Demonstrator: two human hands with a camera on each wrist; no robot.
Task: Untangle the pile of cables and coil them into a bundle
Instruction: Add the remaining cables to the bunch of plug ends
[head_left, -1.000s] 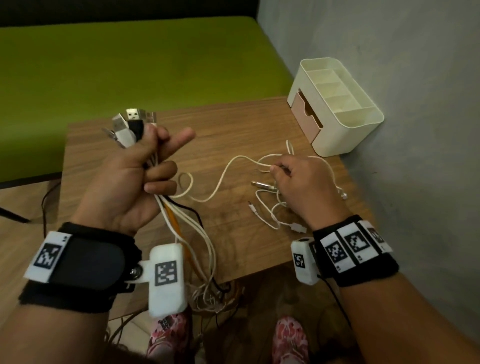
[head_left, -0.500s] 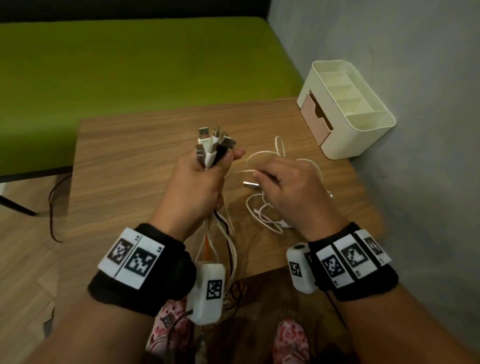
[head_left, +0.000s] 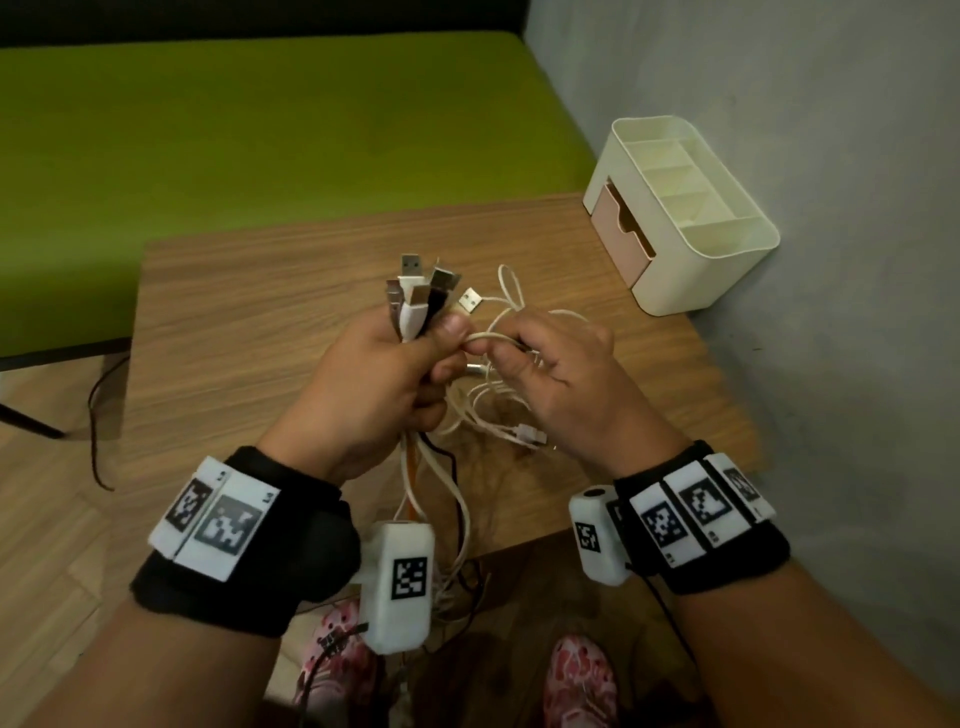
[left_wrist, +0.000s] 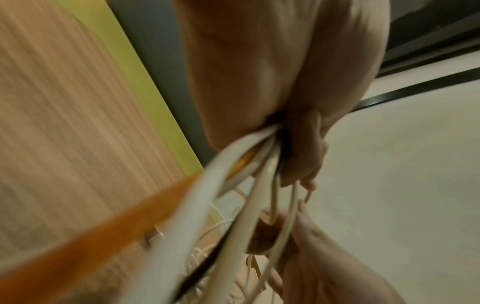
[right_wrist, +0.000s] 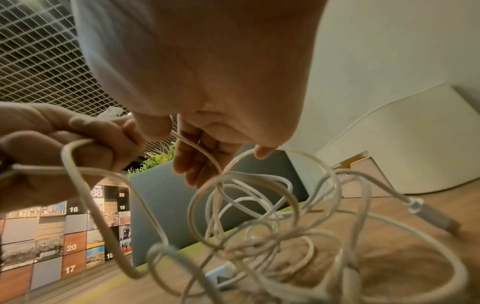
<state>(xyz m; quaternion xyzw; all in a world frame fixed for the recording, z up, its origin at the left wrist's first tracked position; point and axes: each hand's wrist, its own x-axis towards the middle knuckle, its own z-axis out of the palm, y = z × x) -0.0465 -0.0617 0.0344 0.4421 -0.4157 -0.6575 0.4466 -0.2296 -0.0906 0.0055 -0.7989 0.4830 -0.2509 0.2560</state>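
My left hand (head_left: 395, 374) grips a bunch of cables (head_left: 415, 306) above the wooden table (head_left: 260, 322), their USB plugs sticking up out of the fist. White, orange and black cords (head_left: 431, 493) hang from it past the table's front edge; the left wrist view shows these cords (left_wrist: 249, 164) leaving the fist. My right hand (head_left: 545, 358) pinches a white cable (head_left: 488, 338) just right of the left thumb, its USB plug (head_left: 470, 300) pointing up. The loose white loops (right_wrist: 259, 205) of that cable trail down onto the table below my right hand (right_wrist: 207, 102).
A cream desk organiser (head_left: 680, 208) with a pink drawer stands at the table's back right corner against the grey wall. A green bench (head_left: 260, 130) lies behind the table. A dark cord (head_left: 96, 415) hangs at the table's left side.
The left hand moved right and forward with its bunch to meet the right hand. The right hand lifted a white cable off the table, bringing its plug up beside the bunch.
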